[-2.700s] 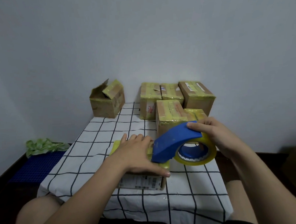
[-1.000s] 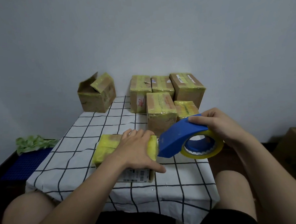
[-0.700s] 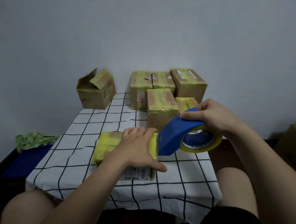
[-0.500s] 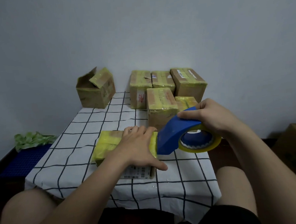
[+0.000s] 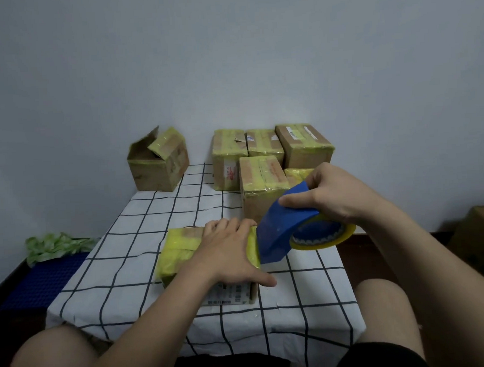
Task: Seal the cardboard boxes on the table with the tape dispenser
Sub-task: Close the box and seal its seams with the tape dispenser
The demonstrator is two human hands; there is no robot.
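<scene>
A low cardboard box (image 5: 180,251), its top covered in yellow tape, lies near the front of the table (image 5: 120,245). My left hand (image 5: 230,251) lies flat on the box top, thumb stretched along its front right corner. My right hand (image 5: 328,198) grips the blue tape dispenser (image 5: 282,229) with its yellow tape roll (image 5: 322,235). The dispenser's nose touches the box's right end.
Several taped boxes (image 5: 263,179) cluster at the back right of the table. An open box (image 5: 155,165) with raised flaps stands at the back left. A green cloth (image 5: 53,246) lies on a blue mat on the floor at left. My knees flank the table's front edge.
The dispenser has come down against the right end of the box. My left hand stays flat on the box top. The view has tilted up slightly.
</scene>
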